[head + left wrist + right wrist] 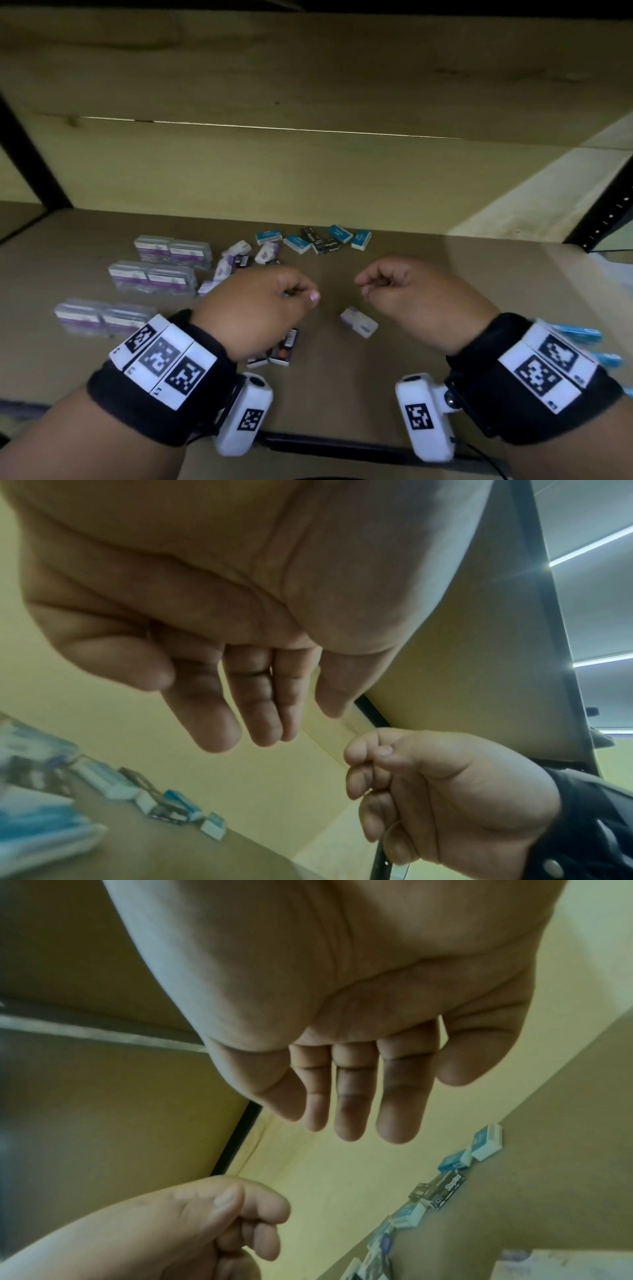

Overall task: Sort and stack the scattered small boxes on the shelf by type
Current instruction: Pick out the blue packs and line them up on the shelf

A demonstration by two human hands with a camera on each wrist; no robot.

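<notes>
Both of my hands hover above the brown shelf board (329,380) and hold nothing. My left hand (301,291) has its fingers (219,723) hanging loosely. My right hand (373,284) is the same, with relaxed fingers (349,1118). A lone white-and-purple box (359,322) lies between them. Black boxes with orange marks (284,349) show from under my left hand. More white-and-purple boxes (239,257) lie scattered behind it. Blue boxes (298,243) and black boxes (325,245) are mixed along the back wall.
Three rows of clear-wrapped purple packs (152,277) stand at the left. Blue boxes (579,334) sit at the right behind my right wrist. Black uprights (609,212) frame the shelf, and a wooden back wall (308,171) closes it.
</notes>
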